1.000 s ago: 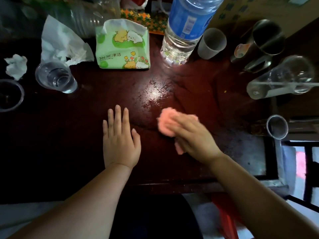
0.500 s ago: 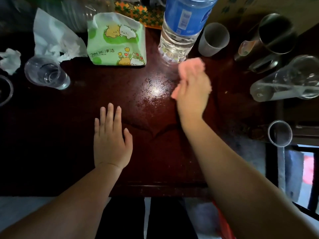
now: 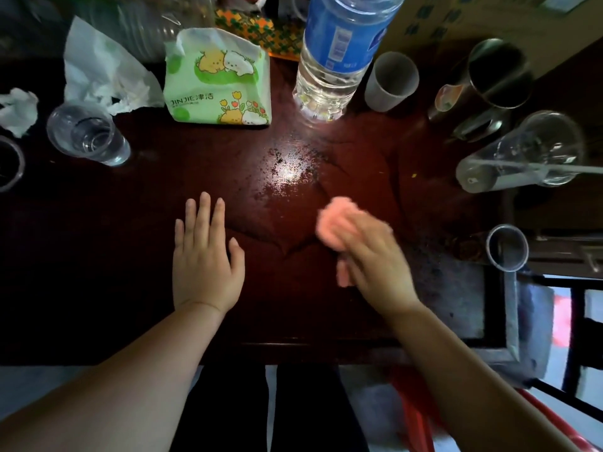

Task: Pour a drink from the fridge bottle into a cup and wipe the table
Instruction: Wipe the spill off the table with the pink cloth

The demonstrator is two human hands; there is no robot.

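Dark red table (image 3: pixel 293 308) lies under both hands. Left hand (image 3: pixel 205 259) rests flat, fingers straight. Right hand (image 3: pixel 368 265), blurred, presses a pink cloth (image 3: pixel 331 223); whether its fingers curl round it, I cannot tell. Water bottle (image 3: pixel 332 60) stands beyond the right hand.

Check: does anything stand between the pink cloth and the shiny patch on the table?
Nothing visible does. The right hand has the pink cloth on the table; only bare wood lies before the shiny patch.
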